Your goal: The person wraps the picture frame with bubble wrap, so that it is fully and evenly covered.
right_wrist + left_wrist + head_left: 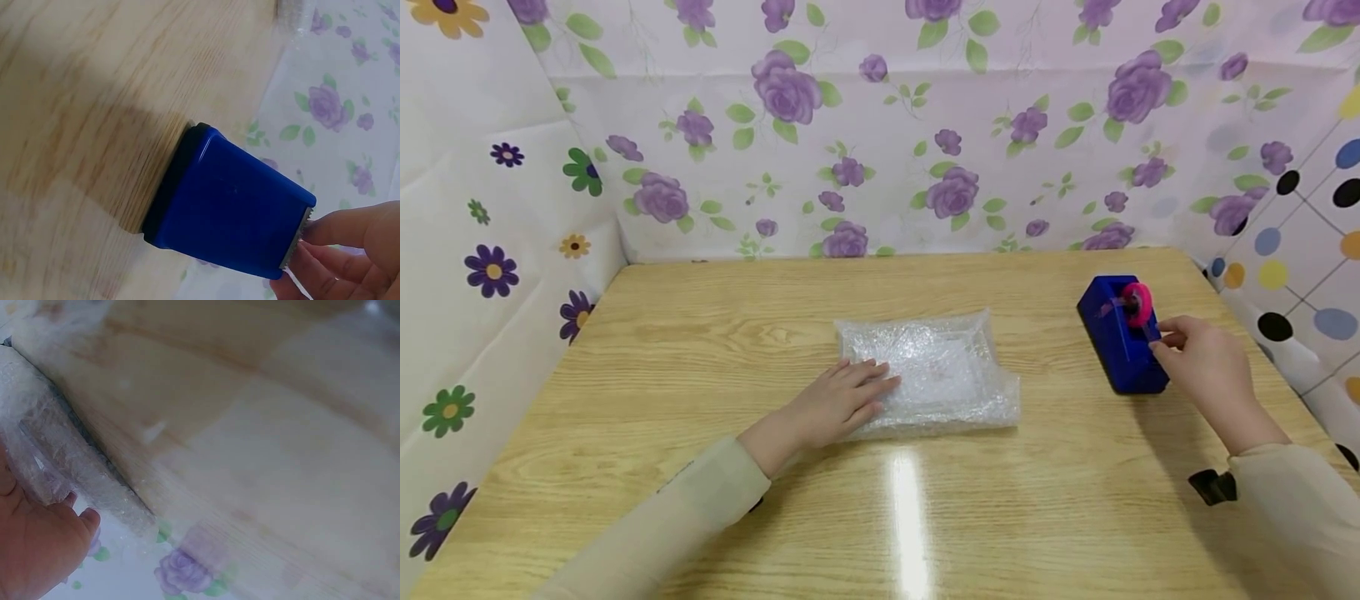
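A flat package in bubble wrap (940, 379) lies near the middle of the table. My left hand (838, 404) rests on its left end with the fingers extended; in the left wrist view, the hand (44, 544) is at the wrap's edge (75, 456). At the right stands a blue tape dispenser (1120, 342) with a pink-cored roll (1138, 305). Thumb and fingers of my right hand (1210, 367) pinch the tape end (1148, 332) there. The right wrist view has that hand (350, 250) beside the dispenser's serrated metal cutter (296, 239). What lies inside the wrap is unclear.
The wood-grain table (700, 333) reaches back to a cloth with purple roses (951, 192). Patterned cloths also hang at the left (490, 333) and right (1300, 275). Table surface separates the package from the dispenser.
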`<state>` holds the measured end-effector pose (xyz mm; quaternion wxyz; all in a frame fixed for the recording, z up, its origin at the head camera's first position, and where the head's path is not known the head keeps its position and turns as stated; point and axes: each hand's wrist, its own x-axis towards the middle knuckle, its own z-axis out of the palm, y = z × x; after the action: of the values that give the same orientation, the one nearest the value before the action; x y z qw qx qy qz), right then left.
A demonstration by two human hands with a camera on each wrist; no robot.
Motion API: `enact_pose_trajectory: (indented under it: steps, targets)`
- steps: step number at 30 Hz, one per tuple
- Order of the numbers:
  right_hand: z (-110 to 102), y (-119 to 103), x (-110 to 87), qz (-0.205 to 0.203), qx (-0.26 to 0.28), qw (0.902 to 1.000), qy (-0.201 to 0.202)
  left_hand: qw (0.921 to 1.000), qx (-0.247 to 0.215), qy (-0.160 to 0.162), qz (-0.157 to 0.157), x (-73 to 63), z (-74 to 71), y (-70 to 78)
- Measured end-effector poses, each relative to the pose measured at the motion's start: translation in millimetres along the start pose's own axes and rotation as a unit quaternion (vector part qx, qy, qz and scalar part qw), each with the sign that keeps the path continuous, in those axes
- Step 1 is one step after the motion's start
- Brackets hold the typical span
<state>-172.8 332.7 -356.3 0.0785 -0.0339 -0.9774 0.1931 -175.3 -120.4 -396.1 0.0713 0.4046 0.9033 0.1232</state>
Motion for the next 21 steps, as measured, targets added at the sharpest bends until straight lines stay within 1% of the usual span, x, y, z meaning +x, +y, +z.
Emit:
enact_pose_trajectory:
  steps: [5, 7, 9, 12, 14, 21]
  targets:
    - [4, -2, 1.6, -0.012, -0.006, 0.9998, 0.014, 1.0000, -0.003, 0.000, -0.002, 0.2, 0.5, 0.4]
    - [6, -4, 1.8, -0.024, -0.015, 0.9993, 0.025, 1.0000, -0.002, 0.000, -0.002, 0.2, 0.4, 0.6]
    - [7, -6, 2.1, -0.043, -0.028, 0.9977, 0.044, 1.0000, -0.003, -0.001, -0.004, -0.1, 0.2, 0.7]
    - [9, -9, 2.1, -0.075, -0.050, 0.9929, 0.078, 1.0000, -0.002, -0.004, -0.007, 0.1, 1.0, 0.1]
    - [11, -10, 2.0, -0.089, -0.059, 0.9896, 0.096, 0.9999, -0.003, -0.005, -0.008, 0.4, 1.7, -0.4]
    - [15, -14, -0.8, -0.094, -0.065, 0.9884, 0.100, 0.9999, -0.004, -0.009, -0.010, 0.7, 3.0, -2.1]
